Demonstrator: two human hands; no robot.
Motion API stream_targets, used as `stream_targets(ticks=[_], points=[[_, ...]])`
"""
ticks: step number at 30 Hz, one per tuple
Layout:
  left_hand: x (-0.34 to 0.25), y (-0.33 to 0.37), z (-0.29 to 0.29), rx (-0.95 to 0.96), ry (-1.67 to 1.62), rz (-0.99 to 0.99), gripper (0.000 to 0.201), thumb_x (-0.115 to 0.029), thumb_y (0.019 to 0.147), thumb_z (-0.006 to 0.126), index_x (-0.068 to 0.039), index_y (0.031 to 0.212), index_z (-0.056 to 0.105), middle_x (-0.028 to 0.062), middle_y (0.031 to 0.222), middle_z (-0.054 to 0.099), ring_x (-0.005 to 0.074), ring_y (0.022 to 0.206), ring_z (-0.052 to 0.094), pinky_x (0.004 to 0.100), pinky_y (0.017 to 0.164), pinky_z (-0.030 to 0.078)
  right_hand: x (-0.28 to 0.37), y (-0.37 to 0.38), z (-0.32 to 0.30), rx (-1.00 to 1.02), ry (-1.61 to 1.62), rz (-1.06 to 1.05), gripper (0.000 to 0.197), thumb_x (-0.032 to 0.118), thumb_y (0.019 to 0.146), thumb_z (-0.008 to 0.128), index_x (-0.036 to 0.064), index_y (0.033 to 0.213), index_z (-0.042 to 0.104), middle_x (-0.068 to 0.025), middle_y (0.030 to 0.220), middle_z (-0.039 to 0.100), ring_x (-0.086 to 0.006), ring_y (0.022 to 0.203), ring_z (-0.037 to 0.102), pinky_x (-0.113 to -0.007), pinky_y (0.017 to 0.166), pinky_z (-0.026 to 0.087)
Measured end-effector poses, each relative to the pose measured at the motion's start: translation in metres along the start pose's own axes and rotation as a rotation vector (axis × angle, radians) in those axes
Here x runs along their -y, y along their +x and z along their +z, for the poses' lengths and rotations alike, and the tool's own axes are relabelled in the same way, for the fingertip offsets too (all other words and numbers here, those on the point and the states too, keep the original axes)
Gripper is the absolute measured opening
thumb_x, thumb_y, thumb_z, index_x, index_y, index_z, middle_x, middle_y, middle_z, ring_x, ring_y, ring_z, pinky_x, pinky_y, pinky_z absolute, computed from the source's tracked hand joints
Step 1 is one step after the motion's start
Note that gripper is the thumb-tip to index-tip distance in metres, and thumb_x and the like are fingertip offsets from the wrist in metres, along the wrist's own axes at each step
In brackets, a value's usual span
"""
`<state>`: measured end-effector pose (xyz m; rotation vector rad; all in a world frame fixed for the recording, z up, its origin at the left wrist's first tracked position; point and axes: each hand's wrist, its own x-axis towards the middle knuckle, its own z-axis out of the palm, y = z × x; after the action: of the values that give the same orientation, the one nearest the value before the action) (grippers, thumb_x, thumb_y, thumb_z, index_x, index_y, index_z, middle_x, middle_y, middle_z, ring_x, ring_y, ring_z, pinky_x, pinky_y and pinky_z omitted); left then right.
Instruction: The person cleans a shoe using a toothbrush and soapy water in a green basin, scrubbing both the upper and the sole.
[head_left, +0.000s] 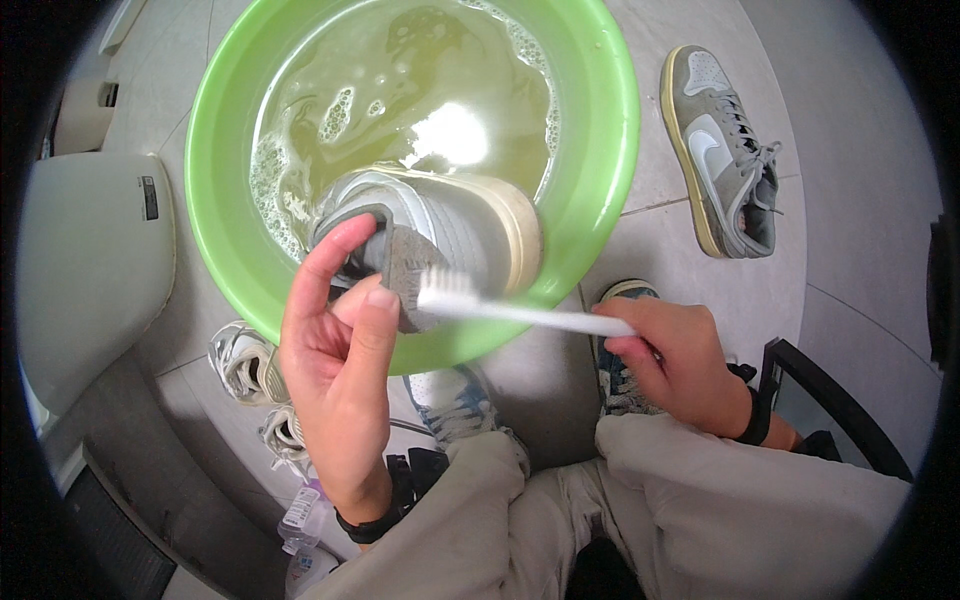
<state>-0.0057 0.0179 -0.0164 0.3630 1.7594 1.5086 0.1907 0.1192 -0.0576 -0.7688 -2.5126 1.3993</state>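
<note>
A grey and white sneaker (480,225) with a cream sole lies tilted in a round green basin (612,110), partly in cloudy yellowish water (380,50). My left hand (345,385) is closed on a grey fabric flap of it, pinched between thumb and fingers. In my right hand (685,355) is the handle of a white brush (540,317), shaped like a toothbrush. Its bristles touch the grey flap beside my left thumb. Foam floats along the water's edge. The sneaker's lower side is hidden.
Right of the basin, a matching grey sneaker (715,150) stands on the tiled floor. White sneakers (243,365) and clear bottles (303,518) are at lower left. A smooth pale fixture (105,290) rises at left. A black frame (835,405) is near my right forearm.
</note>
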Motion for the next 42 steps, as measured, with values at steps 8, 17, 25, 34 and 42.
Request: stream_targets(ticks=[8, 17, 25, 34, 42], points=[[0.004, 0.0, -0.004, 0.045, -0.02, 0.031, 0.039, -0.001, 0.083, 0.048, 0.007, 0.119, 0.037, -0.0041, 0.064, 0.044, 0.0006, 0.058, 0.034, 0.014, 0.053, 0.026, 0.004, 0.001, -0.004, 0.16, 0.011, 0.021, 0.018, 0.011, 0.078, 0.053, 0.0036, 0.095, 0.055, -0.0123, 0.07, 0.057, -0.0279, 0.058, 0.055, -0.032, 0.05, 0.043], [0.001, 0.0, 0.0, -0.006, 0.024, 0.06, 0.037, -0.001, 0.083, 0.047, 0.007, 0.118, 0.037, -0.0036, 0.067, 0.046, 0.0007, 0.06, 0.037, 0.0145, 0.054, 0.029, 0.009, 0.002, -0.007, -0.104, 0.001, 0.194, 0.017, 0.015, 0.081, 0.052, 0.0039, 0.095, 0.055, -0.0116, 0.066, 0.055, -0.0256, 0.053, 0.054, -0.032, 0.048, 0.042], [0.005, 0.035, 0.002, 0.109, 0.401, 0.191, 0.032, -0.004, 0.083, 0.047, -0.001, 0.115, 0.043, 0.002, 0.071, 0.055, 0.0048, 0.066, 0.048, 0.0188, 0.057, 0.038, 0.007, -0.001, -0.008, -0.22, 0.079, 0.259, 0.016, 0.013, 0.084, 0.05, 0.0018, 0.094, 0.055, -0.0092, 0.058, 0.05, -0.0175, 0.044, 0.047, -0.027, 0.044, 0.039], [0.003, 0.069, -0.014, 0.148, 1.016, 0.746, 0.039, 0.001, 0.07, 0.058, -0.003, 0.108, 0.049, 0.0152, 0.107, 0.053, 0.0297, 0.101, 0.05, 0.0351, 0.083, 0.04, 0.004, 0.002, -0.006, -0.207, 0.141, 0.32, 0.018, 0.015, 0.085, 0.049, 0.0004, 0.094, 0.055, -0.0068, 0.056, 0.048, -0.0115, 0.044, 0.044, -0.025, 0.043, 0.036], [0.003, 0.073, -0.033, 0.331, 1.31, 0.577, 0.053, -0.003, 0.066, 0.063, -0.007, 0.116, 0.045, 0.0132, 0.121, 0.043, 0.0315, 0.115, 0.038, 0.0374, 0.095, 0.032, 0.002, 0.004, -0.004, -0.2, 0.226, 0.36, 0.019, 0.016, 0.086, 0.049, -0.0004, 0.093, 0.055, -0.0044, 0.055, 0.046, -0.0078, 0.046, 0.04, -0.024, 0.043, 0.034]])
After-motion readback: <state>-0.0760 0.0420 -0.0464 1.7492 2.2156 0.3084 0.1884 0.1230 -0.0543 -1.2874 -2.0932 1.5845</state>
